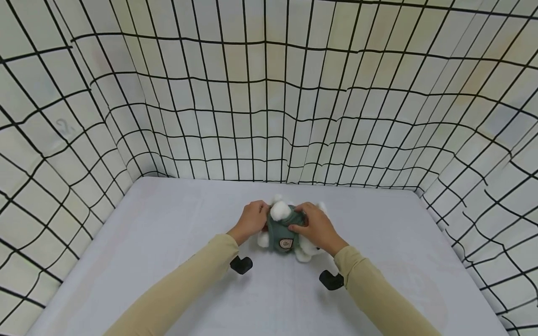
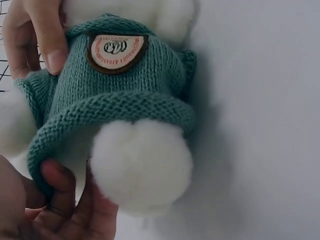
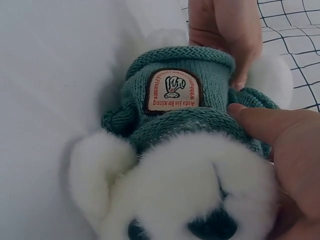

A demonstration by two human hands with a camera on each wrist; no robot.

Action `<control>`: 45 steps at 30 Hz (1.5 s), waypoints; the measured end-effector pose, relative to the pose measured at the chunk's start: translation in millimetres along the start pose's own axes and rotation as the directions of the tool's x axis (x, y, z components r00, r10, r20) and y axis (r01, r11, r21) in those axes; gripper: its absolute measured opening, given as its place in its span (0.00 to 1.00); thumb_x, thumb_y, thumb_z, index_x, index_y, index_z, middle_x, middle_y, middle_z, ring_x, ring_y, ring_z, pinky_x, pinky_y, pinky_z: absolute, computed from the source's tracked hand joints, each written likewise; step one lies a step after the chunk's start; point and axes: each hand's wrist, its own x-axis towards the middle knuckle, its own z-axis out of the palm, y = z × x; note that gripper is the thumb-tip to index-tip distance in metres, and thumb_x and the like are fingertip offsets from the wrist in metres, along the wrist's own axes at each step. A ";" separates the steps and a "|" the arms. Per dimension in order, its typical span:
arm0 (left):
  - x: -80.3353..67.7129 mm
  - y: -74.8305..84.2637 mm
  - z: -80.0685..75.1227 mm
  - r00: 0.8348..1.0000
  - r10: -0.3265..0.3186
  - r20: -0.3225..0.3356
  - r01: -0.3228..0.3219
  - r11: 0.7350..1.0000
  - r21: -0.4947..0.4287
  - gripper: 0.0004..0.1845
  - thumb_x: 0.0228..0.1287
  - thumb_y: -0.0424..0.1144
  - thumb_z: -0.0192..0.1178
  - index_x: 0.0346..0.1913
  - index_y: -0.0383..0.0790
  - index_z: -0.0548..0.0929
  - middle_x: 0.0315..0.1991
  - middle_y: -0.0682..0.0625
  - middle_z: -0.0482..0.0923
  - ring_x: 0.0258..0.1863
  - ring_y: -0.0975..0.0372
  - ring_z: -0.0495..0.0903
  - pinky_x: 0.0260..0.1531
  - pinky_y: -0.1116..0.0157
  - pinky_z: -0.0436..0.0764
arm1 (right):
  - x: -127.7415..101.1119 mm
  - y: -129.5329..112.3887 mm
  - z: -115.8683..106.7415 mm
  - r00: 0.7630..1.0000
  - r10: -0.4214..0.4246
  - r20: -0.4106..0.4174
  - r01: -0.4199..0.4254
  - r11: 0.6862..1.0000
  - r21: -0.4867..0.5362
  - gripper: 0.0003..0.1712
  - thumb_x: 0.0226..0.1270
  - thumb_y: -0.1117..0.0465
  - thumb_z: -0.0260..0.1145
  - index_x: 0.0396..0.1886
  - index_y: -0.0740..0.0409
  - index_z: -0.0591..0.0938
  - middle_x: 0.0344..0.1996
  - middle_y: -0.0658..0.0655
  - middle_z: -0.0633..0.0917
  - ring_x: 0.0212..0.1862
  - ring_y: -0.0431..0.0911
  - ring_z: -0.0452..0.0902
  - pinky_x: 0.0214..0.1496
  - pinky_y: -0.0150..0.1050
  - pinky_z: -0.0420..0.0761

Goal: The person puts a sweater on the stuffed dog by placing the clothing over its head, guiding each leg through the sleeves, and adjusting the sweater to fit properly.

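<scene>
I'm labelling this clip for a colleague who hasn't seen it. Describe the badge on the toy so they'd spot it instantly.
On the grey table, between both hands, lies a white plush toy in a teal knitted sweater. The badge is the oval patch sewn onto the sweater: cream with red lettering and a dark brown rim, the only non-knit part.

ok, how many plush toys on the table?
1. A single white plush bear in a green knit sweater lies mid-table, gripped between the left hand and the right hand. No others are in view.
</scene>
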 end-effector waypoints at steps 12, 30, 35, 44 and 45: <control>3.8 -2.1 2.7 0.991 0.124 -0.043 -0.125 0.992 -0.023 0.08 0.57 0.25 0.59 0.39 0.37 0.81 0.34 0.46 0.80 0.24 0.62 0.78 0.23 0.68 0.81 | -0.7 2.0 0.9 1.000 -0.024 -0.007 0.025 0.999 0.042 0.20 0.64 0.55 0.68 0.55 0.55 0.79 0.45 0.52 0.81 0.28 0.39 0.68 0.30 0.31 0.71; 3.3 -9.7 1.6 0.991 0.129 -0.035 -0.125 0.987 0.097 0.13 0.74 0.39 0.50 0.41 0.35 0.83 0.28 0.47 0.81 0.23 0.63 0.77 0.24 0.69 0.76 | -5.9 5.3 -3.7 0.994 -0.114 -0.001 0.114 0.993 0.034 0.24 0.64 0.60 0.68 0.60 0.55 0.78 0.53 0.53 0.80 0.31 0.38 0.70 0.32 0.32 0.74; -0.2 -10.6 -1.0 0.994 0.110 0.011 -0.110 0.994 0.018 0.13 0.74 0.42 0.51 0.41 0.38 0.83 0.30 0.48 0.82 0.27 0.63 0.81 0.29 0.68 0.80 | -7.8 4.9 -4.7 0.994 -0.107 -0.024 0.108 0.993 0.044 0.24 0.62 0.59 0.70 0.58 0.55 0.79 0.54 0.54 0.80 0.37 0.40 0.73 0.38 0.35 0.78; -11.7 -19.9 -10.2 0.978 0.177 0.110 -0.189 0.976 0.107 0.11 0.71 0.43 0.54 0.45 0.43 0.84 0.41 0.50 0.84 0.41 0.61 0.81 0.43 0.62 0.80 | -20.8 6.2 -16.8 0.993 -0.106 -0.052 0.106 0.994 0.002 0.25 0.58 0.54 0.73 0.56 0.50 0.80 0.54 0.49 0.79 0.54 0.48 0.76 0.56 0.48 0.77; -12.6 -21.2 -11.3 0.975 0.184 0.126 -0.198 0.973 0.114 0.11 0.71 0.43 0.54 0.45 0.43 0.84 0.43 0.49 0.84 0.42 0.60 0.80 0.45 0.61 0.80 | -22.5 7.2 -17.9 0.993 -0.107 -0.051 0.106 0.994 -0.012 0.26 0.57 0.54 0.73 0.56 0.50 0.79 0.54 0.50 0.79 0.57 0.49 0.75 0.59 0.51 0.75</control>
